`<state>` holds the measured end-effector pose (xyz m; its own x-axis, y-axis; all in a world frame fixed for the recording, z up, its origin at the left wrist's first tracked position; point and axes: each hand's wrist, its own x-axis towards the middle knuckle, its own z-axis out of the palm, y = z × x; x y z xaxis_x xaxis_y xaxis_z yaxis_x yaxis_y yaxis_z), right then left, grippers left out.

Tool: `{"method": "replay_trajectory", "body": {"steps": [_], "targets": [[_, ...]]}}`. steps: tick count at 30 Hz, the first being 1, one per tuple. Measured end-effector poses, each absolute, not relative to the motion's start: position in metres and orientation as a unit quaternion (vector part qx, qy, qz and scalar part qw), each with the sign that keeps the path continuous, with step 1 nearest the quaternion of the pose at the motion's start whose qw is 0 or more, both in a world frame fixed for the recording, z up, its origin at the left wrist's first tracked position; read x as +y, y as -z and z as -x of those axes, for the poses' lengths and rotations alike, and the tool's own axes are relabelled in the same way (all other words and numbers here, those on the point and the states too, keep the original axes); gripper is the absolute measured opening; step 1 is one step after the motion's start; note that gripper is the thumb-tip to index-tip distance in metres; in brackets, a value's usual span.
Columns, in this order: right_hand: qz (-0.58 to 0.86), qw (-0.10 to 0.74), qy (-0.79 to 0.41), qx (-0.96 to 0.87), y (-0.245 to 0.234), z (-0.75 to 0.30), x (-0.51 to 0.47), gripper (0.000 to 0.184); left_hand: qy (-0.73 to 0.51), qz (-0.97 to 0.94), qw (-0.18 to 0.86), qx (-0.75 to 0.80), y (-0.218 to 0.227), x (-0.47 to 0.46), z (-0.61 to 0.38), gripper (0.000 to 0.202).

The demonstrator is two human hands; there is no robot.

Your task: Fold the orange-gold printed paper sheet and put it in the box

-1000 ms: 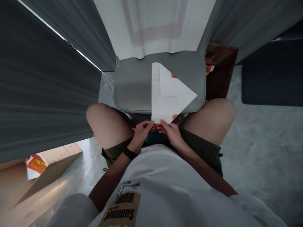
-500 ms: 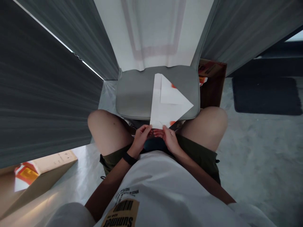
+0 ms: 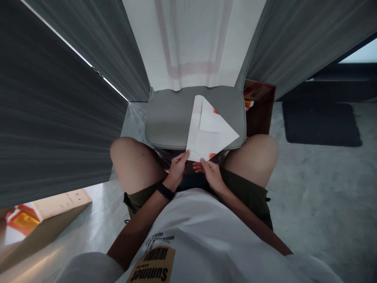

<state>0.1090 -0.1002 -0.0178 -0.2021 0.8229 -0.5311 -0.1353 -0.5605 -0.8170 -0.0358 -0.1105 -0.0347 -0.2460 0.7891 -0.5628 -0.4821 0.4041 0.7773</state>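
Observation:
A white sheet of paper [image 3: 210, 131], folded to a point on the right with small orange marks, lies on a grey stool seat [image 3: 169, 116] in front of my knees. My left hand [image 3: 177, 168] pinches the paper's near edge with its fingers closed on it. Beside it, my right hand [image 3: 210, 173] grips the same near edge. A black band sits on my left wrist. I am seated, with both hands between my bare knees.
Dark grey curtains hang at left and right, with a white panel [image 3: 191, 39] behind the stool. A brown cardboard box [image 3: 260, 106] stands right of the stool. Another open box [image 3: 38, 220] lies at lower left. A dark mat [image 3: 319, 124] lies on the grey floor at right.
The paper's near edge has lifted and tilted slightly, its left side turning. Both hands stay at the near edge, the left thumb now raised against the paper. My head has shifted a little.

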Motion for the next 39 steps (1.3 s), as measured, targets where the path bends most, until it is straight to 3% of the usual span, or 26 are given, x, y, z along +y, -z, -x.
{"method": "replay_trajectory", "body": {"steps": [5,11,23,30,36,39], "targets": [[0.505,0.342,-0.732,-0.304,0.018,-0.104,-0.102,0.065,-0.562,-0.106,0.585,0.575,0.033,-0.109,0.033,0.046],[0.512,0.390,-0.717,-0.269,0.012,-0.097,-0.097,0.063,-0.548,-0.108,0.639,0.529,0.018,-0.110,0.027,0.053],[0.548,0.363,-0.702,-0.275,0.012,-0.088,-0.094,0.061,-0.525,-0.108,0.617,0.577,0.017,-0.101,0.023,0.059],[0.561,0.258,-0.735,-0.281,0.006,-0.119,-0.095,0.065,-0.405,-0.326,0.524,0.675,-0.014,-0.092,0.068,0.058],[0.574,0.235,-0.714,-0.325,0.001,-0.160,-0.090,0.065,-0.277,-0.464,0.493,0.682,-0.037,-0.046,0.150,0.059],[0.577,0.215,-0.686,-0.388,0.002,-0.170,-0.085,0.064,-0.211,-0.540,0.423,0.697,-0.043,-0.003,0.192,0.053]]}}
